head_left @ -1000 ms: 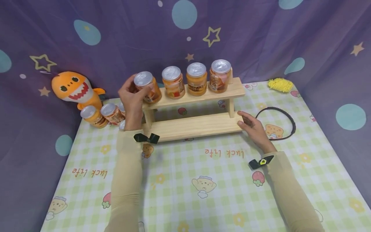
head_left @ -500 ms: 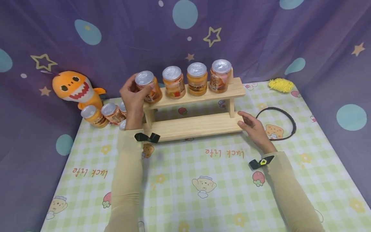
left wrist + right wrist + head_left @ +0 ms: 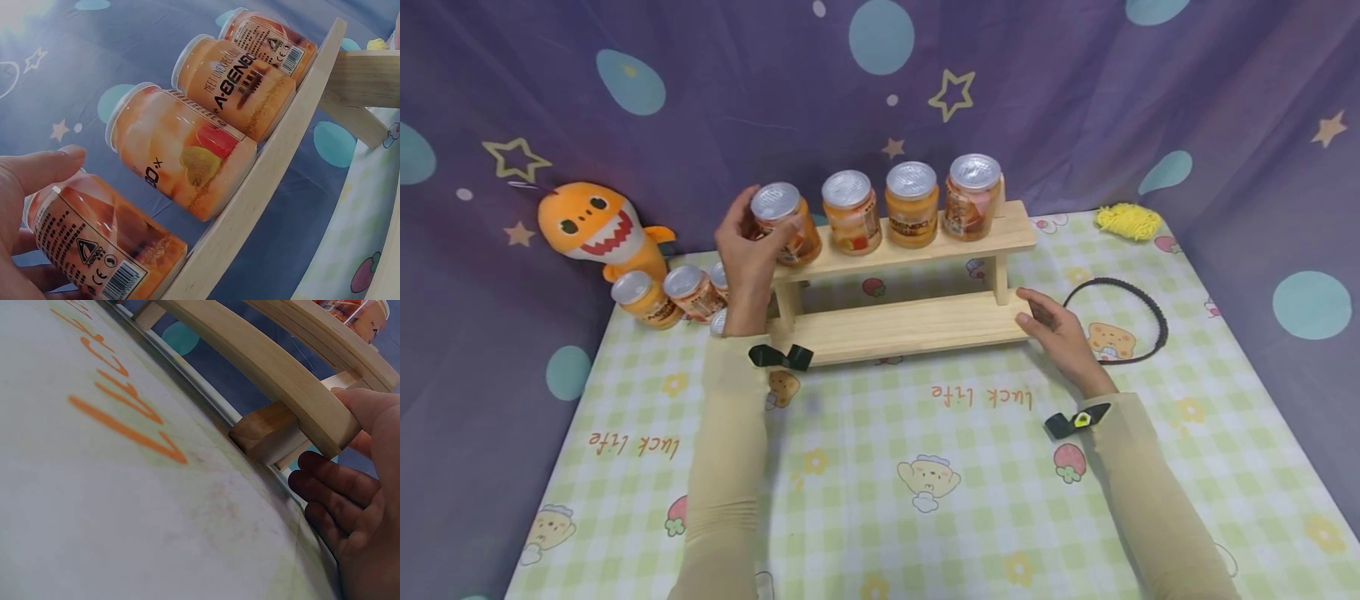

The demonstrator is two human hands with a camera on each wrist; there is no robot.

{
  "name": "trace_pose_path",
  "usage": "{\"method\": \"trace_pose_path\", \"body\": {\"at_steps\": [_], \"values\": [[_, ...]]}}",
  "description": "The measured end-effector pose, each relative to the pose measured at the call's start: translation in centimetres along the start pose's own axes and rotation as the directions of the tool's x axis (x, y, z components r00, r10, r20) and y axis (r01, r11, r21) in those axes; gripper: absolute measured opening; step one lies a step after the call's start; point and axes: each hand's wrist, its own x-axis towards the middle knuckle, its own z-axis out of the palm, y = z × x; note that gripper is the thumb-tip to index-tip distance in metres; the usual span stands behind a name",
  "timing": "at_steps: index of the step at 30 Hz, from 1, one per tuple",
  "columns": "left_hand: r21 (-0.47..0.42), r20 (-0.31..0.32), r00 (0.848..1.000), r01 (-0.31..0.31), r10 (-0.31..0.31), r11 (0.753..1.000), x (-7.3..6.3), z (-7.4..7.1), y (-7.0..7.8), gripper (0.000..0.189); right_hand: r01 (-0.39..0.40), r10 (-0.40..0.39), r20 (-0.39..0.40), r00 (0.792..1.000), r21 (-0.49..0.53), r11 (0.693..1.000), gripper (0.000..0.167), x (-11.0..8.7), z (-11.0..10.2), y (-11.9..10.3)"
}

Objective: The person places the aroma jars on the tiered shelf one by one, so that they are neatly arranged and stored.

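Observation:
My left hand (image 3: 748,250) grips an orange printed can (image 3: 797,242) at the left end of the wooden rack's upper shelf. In the left wrist view, thumb and fingers lie around this can (image 3: 106,240), its base at the shelf board (image 3: 262,187). Beside it on the same shelf stand several more silver-topped cans (image 3: 912,208), all upright in a row. At the rack's right end, my right hand (image 3: 1060,333) holds the end of the bare lower shelf (image 3: 902,325). The right wrist view shows fingers around that board end (image 3: 331,428).
Left of the rack, several similar cans (image 3: 651,302) stand before an orange shark plush (image 3: 598,225). A dark headband (image 3: 1153,312) lies right of my right hand. Yellow yarn (image 3: 1127,221) sits at the back right, near the purple curtain (image 3: 1060,100). A checkered cloth (image 3: 850,517) covers the table.
Almost nothing differs. The whole scene has shifted very slightly rightward in the head view, and both hands keep their holds on the can and the rack.

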Motion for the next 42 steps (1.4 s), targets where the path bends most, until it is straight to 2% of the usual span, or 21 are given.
{"method": "trace_pose_path", "body": {"at_steps": [3, 8, 16, 20, 27, 34, 42], "values": [[0.027, -0.002, 1.000, 0.000, 0.000, 1.000, -0.1, -0.3, 0.2, 0.067, -0.003, 0.003, -0.001, 1.000, 0.000, 1.000, 0.050, 0.0, 0.0, 0.0], [0.001, -0.019, 1.000, -0.004, 0.004, 1.000, -0.5, -1.4, 0.8, 0.068, -0.003, 0.003, 0.000, 1.000, -0.004, 1.000, 0.050, -0.1, 0.1, 0.1], [0.001, -0.046, 0.999, 0.019, -0.019, 1.000, -1.7, -4.3, 1.1, 0.068, -0.001, 0.001, 0.003, 1.000, -0.014, 1.000, 0.051, 0.0, 0.0, 0.2], [0.023, -0.080, 0.997, 0.002, 0.000, 1.000, -2.2, -5.9, 0.7, 0.066, -0.003, 0.003, 0.003, 1.000, -0.013, 1.000, 0.052, 0.0, 0.0, 0.2], [0.067, -0.097, 0.995, -0.010, 0.017, 0.998, -3.0, -8.4, 0.1, 0.066, -0.016, 0.016, 0.008, 1.000, -0.006, 1.000, 0.054, 0.0, 0.1, 0.3], [0.065, -0.134, 0.991, 0.030, -0.021, 0.997, -3.7, -10.5, -1.2, 0.065, -0.012, 0.012, 0.011, 1.000, 0.001, 1.000, 0.054, 0.0, 0.0, 0.3], [0.059, -0.153, 0.987, 0.059, -0.049, 0.996, -4.3, -12.0, -3.3, 0.066, -0.025, 0.025, 0.006, 1.000, -0.018, 1.000, 0.052, 0.0, 0.0, 0.0]]}}
